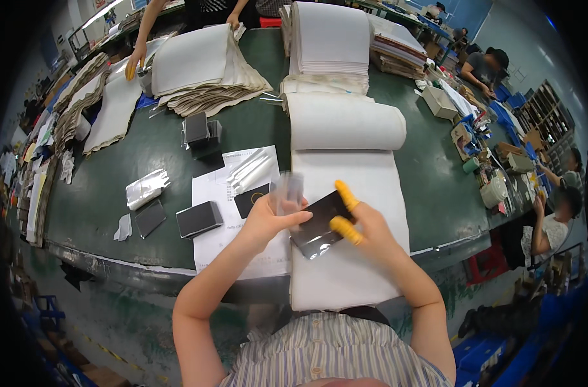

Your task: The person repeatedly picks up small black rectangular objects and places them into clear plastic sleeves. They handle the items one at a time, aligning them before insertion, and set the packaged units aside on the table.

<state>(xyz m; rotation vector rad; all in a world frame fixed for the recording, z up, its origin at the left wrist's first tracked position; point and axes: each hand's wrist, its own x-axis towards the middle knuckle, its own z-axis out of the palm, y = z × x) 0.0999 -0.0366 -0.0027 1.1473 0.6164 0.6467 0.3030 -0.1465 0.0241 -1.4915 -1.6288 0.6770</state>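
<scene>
Over a pile of large white sheets, both my hands hold a black card. A glossy clear edge along its bottom looks like a plastic sleeve. My left hand pinches the card's left side with the thumb; a blurred strip of clear plastic stands up at its fingers. My right hand, with yellow finger cots on thumb and forefinger, grips the right side. Left of my hands, a black card with a gold ring mark and a bundle of clear sleeves lie on a printed sheet.
A stack of black cards, a flat black card and a wrapped clear bundle are on the green table. Farther back are black blocks and tall paper stacks. A co-worker's hands work across the table.
</scene>
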